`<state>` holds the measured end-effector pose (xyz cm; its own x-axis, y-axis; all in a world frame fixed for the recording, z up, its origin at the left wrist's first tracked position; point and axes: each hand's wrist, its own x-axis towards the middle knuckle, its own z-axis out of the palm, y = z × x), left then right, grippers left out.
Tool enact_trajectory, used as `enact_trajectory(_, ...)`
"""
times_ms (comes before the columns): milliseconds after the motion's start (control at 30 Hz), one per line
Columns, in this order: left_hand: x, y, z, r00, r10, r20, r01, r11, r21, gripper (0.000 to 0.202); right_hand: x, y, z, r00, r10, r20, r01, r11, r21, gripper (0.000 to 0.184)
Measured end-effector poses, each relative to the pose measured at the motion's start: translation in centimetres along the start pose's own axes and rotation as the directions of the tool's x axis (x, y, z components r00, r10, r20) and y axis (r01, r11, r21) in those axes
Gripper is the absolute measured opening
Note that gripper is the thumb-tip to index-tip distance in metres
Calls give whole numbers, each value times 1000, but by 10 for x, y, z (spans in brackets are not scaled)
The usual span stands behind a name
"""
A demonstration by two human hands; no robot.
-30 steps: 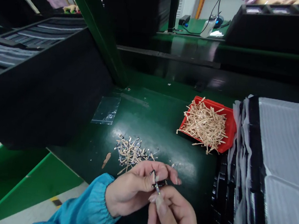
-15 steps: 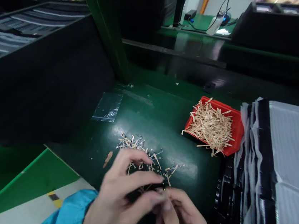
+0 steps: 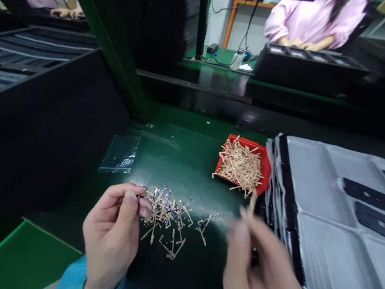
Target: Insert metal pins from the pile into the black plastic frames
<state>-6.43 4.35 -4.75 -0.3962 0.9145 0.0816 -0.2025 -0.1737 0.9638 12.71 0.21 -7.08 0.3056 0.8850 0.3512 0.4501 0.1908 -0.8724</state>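
Note:
My left hand [image 3: 112, 235] is closed in a pinch at the left of the pile, with a small dark piece [image 3: 140, 196] at its fingertips, mostly hidden. On the right, my right hand [image 3: 262, 268] is smeared by motion. A thin beige strip [image 3: 252, 202] sticks up from between its thumb and forefinger, just below the red bin [image 3: 265, 171]. That bin is heaped with similar beige strips [image 3: 241, 164]. Between my hands, a loose pile [image 3: 164, 211] of thin beige strips and dark, shiny bits lies on the green table [image 3: 183, 162].
A clear zip bag [image 3: 120, 154] lies at left. Stacked black trays with whitish liners [image 3: 332, 202] stand at right, some dark flat plates [image 3: 369, 195] on top. A black box wall [image 3: 39, 145] and a green post [image 3: 119, 52] bound the left. Beyond, a person in pink [image 3: 314, 19] works.
My hands, together over the pile before, are now apart: left moved left, right moved right towards the red bin with the beige strip. The view has tilted up and shifted right.

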Motion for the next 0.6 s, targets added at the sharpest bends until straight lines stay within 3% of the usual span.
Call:
enact_trajectory(67,-6,2,1,999,-9,53,2,991,137,9,9,7,4,983,147,-113,-161,979,-125,53)
enact_trajectory(133,-14,2,4,985,-63,159,19,964,264,13,6,8,12,966,258,23,-258,966,0,59)
enact_trajectory(167,-17,1,5,967,-96,238,18,950,313,16,1,6,16,953,269,136,-285,951,117,57)
enact_trajectory(233,-22,0,7,899,-154,410,-13,927,375,16,-13,0,25,947,263,185,-309,904,296,34)
enact_trajectory(267,-22,0,7,857,-175,485,-33,920,391,17,-19,-2,28,950,254,183,-303,892,336,21)
enact_trajectory(333,-20,-1,5,799,-204,566,-71,902,426,18,-26,-5,31,959,257,123,-284,892,351,21)
enact_trajectory(400,-13,-4,-1,790,-232,568,-122,848,516,25,-29,-3,32,958,286,39,-281,896,345,27)
enact_trajectory(467,-1,-7,-7,796,-211,568,-257,732,631,33,-30,3,32,947,319,-31,-289,893,345,30)
enact_trajectory(533,16,-8,-7,769,-87,633,-471,592,654,31,-33,11,30,939,337,-73,-296,896,331,28)
enact_trajectory(567,24,-7,-1,726,-4,687,-579,537,614,27,-35,15,30,935,343,-86,-301,900,316,26)
enact_trajectory(600,31,-4,8,653,69,754,-676,501,540,22,-38,19,30,931,351,-98,-308,902,303,25)
